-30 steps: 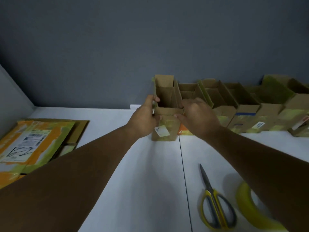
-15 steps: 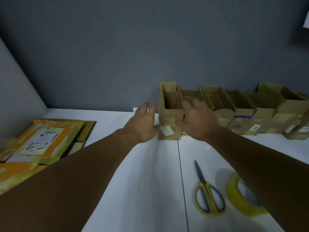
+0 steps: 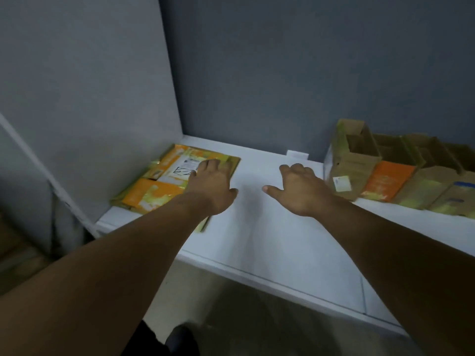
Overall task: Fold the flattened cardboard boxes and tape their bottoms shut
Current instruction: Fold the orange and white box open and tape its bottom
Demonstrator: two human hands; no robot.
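Several boxes [image 3: 356,160] stand folded, but a pile [image 3: 151,199] of flat ones is left; the left hand [image 3: 209,186] lies flat on it, the right hand [image 3: 299,188] spread wide, empty.

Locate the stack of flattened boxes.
Head view: stack of flattened boxes sits at the far-left end of the white table, against the grey partition, under the left hand; folded boxes stand far right.

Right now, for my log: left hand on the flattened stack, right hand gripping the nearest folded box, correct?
Not quite. In the head view the right hand is open over the table, apart from the nearest folded box; the left hand is on the flattened stack.
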